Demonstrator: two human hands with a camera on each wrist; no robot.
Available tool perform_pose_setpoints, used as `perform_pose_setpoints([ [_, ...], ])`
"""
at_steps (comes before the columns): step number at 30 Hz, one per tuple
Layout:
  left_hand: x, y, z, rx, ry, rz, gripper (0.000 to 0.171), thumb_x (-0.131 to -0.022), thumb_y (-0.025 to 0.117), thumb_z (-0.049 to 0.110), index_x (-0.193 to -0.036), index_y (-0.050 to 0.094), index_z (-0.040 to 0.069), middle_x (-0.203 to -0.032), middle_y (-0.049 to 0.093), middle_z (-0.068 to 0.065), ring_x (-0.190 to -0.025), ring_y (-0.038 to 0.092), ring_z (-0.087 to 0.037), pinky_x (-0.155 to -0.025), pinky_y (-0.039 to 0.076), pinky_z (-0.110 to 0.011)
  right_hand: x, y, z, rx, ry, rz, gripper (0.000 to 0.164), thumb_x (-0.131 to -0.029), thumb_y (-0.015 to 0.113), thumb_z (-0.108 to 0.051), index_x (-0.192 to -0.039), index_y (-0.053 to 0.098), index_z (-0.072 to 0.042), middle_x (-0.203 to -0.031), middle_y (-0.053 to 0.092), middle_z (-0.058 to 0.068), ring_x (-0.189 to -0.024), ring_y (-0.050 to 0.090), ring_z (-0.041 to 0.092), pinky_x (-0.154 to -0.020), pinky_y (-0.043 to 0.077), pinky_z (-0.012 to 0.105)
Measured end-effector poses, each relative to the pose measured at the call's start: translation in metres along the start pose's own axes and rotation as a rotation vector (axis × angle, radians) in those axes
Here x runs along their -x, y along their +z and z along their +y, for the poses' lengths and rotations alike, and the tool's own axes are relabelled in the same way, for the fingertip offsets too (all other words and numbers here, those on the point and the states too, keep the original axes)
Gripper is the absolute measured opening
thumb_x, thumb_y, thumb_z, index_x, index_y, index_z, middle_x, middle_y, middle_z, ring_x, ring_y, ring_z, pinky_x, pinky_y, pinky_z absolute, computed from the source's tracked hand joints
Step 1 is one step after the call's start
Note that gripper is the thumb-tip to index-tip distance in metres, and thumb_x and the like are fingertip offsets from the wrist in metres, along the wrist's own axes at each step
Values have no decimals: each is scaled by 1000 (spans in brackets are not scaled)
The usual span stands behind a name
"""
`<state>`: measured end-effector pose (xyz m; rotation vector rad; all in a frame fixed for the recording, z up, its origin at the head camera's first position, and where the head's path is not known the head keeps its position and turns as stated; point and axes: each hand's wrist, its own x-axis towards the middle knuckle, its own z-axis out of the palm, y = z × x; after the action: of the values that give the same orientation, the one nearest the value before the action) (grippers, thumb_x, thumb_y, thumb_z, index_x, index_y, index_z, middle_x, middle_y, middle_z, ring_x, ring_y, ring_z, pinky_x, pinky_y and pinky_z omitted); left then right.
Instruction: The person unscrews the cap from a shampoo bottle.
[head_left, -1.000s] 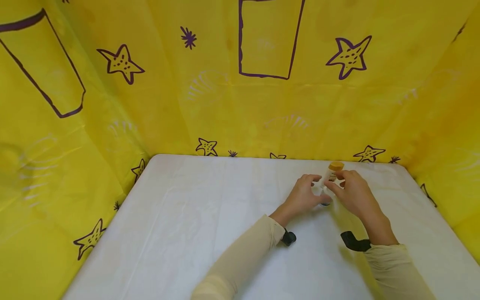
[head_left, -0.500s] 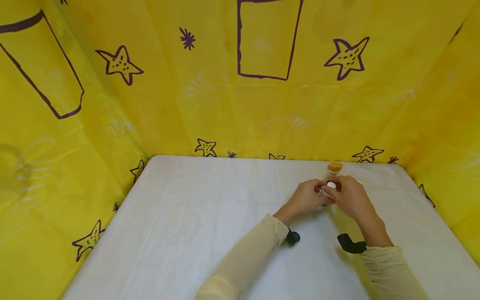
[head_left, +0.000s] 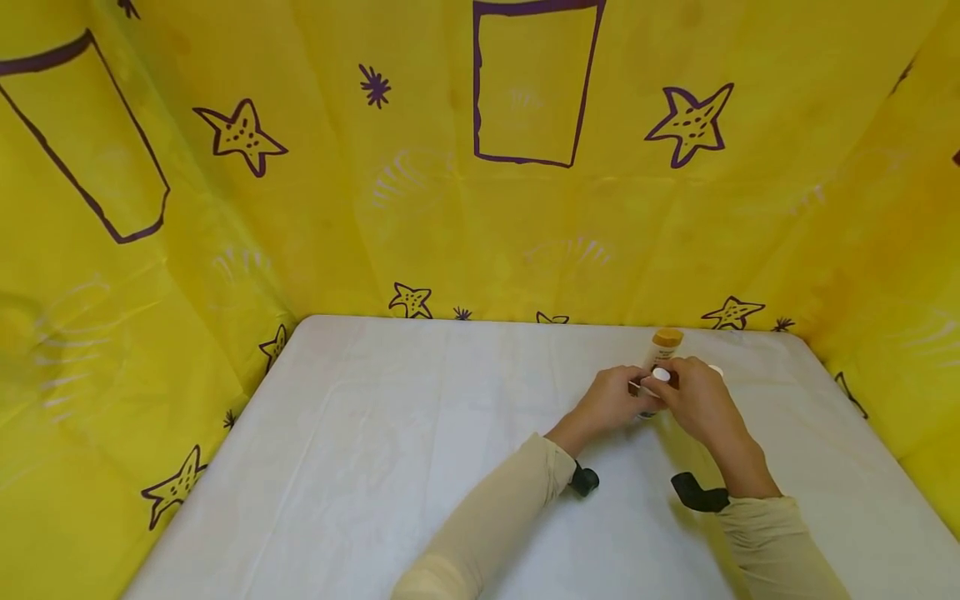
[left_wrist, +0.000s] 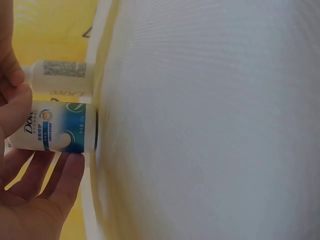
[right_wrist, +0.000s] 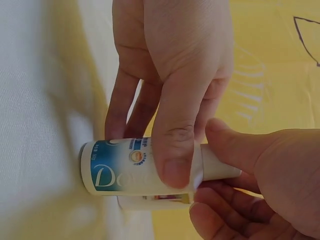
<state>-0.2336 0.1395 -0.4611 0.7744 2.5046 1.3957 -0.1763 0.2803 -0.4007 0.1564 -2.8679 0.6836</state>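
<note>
"Dove" stands on the white-and-blue bottle (left_wrist: 60, 126) above smaller, partly blurred Chinese characters, while the print on the white bottle (left_wrist: 62, 77) to its right and the yellow-capped bottle (head_left: 664, 347) behind it is too unclear to read.

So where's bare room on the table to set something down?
The table's widest bare patch lies between its left edge and the left sleeve; another, right of the right sleeve. It's crowded far right, where left grip and right grip meet at the held bottle, near the yellow-topped bottle.

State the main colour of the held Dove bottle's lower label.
Mostly blue; the lower label shows best in the left wrist view.
</note>
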Motion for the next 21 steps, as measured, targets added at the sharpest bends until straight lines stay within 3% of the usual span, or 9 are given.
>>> perform_pose_setpoints([
  [8, 6, -6, -2, 18, -7, 16, 32, -89, 80, 34, -116, 73, 19, -110, 74, 6, -88, 63, 2, -73, 51, -10, -1, 4, -4, -10, -23, 63, 29, -96, 72, -25, -94, 69, 3, -78, 60, 13, -73, 54, 26, -62, 40, 32],
  [15, 14, -19, 1, 54, -17, 54, 34, -85, 83, 38, -113, 74, 20, -102, 72, 9, -86, 60, 2, -71, 51, -13, -3, 7, -14, -54, -51, 168, 33, -94, 74, -32, -84, 67, -2, -78, 60, 12, -73, 54, 24, -62, 42, 32],
  [21, 21, -31, 0, 76, -1, 67, 33, -85, 83, 43, -111, 73, 27, -92, 67, 14, -76, 57, -1, -62, 49, -16, -5, 11, -24, -114, -56, 255, 32, -92, 77, -28, -91, 67, 2, -80, 64, 15, -69, 56, 23, -56, 43, 25],
])
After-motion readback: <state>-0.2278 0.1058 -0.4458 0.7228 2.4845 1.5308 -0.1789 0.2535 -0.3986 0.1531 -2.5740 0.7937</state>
